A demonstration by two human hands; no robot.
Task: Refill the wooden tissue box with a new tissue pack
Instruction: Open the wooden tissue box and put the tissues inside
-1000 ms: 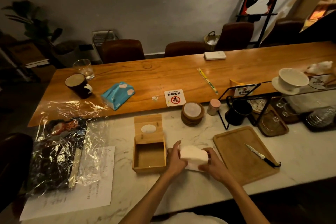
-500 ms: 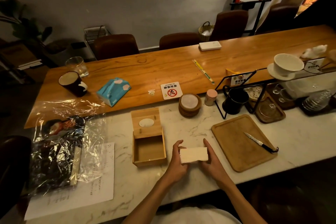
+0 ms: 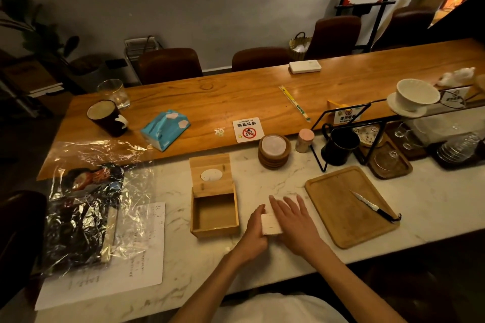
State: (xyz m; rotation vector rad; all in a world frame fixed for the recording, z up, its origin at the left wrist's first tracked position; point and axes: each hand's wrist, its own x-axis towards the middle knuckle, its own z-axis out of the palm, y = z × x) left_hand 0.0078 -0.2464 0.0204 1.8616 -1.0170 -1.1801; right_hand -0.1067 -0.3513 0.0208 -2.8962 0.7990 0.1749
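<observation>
From where I stand, the refill looks about half done. The wooden tissue box (image 3: 214,232) sits on the marble counter (image 3: 262,270) with its lid (image 3: 210,162) off the opening and lying at the far end, oval slot facing up. The inside is bare down to the bottom board: nothing has gone in yet.

Just to the right of the box, nearly touching its corner, the person holds a white tissue stack (image 3: 270,225) low over the marble. It has no wrapper that I can make out. The left hand (image 3: 253,233) grips its near-left side, fingers curled round the edge and thumb up along it. The right hand (image 3: 295,220) lies flat against the right side and top, fingers straight and spread, pressing rather than pinching. Most of the stack is hidden under that palm, so I cannot say how thick it is.

A blue tissue pack (image 3: 164,128) in its wrapper lies well apart on the wooden bar top (image 3: 236,97), untouched. Whether the white stack or this pack is the new supply I cannot tell for sure; the white one being in hand beside the empty box suggests it is next to go in.

What is left, as I judge it: square the stack, lower it into the box, draw the top sheet through the slot and close the lid. The knife (image 3: 372,207) lies on the wooden tray (image 3: 328,217) to the right, away from both hands.
</observation>
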